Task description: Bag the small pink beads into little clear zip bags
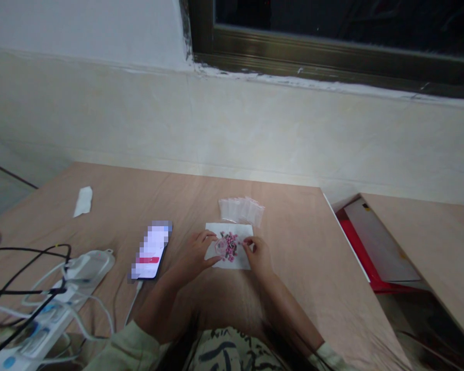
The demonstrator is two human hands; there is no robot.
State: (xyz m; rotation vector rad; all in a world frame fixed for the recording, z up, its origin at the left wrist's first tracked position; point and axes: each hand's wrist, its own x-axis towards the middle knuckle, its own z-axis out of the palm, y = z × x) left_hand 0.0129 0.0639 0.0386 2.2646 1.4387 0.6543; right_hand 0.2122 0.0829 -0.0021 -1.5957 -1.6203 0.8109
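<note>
A white sheet of paper (pixel 212 225) lies on the table in front of me. A cluster of small pink and dark bead-like pieces (pixel 229 247) covers its middle; whether they are loose or printed I cannot tell. At the sheet's left side rests my left hand (pixel 193 255), open, thumb and fingers apart around a pale pink roundish patch (pixel 219 248). On the right, my right hand (pixel 258 255) is closed in a pinch over the sheet's edge, beside the cluster. Whatever sits between its fingertips is too small to name.
Several clear plastic bags (pixel 239 210) lie fanned out behind the sheet. To the left are a phone (pixel 151 252) on a cable, a power strip (pixel 88 264) with tangled cords, and a white paper scrap (pixel 83 201). A red item (pixel 355 252) shows in the gap at right.
</note>
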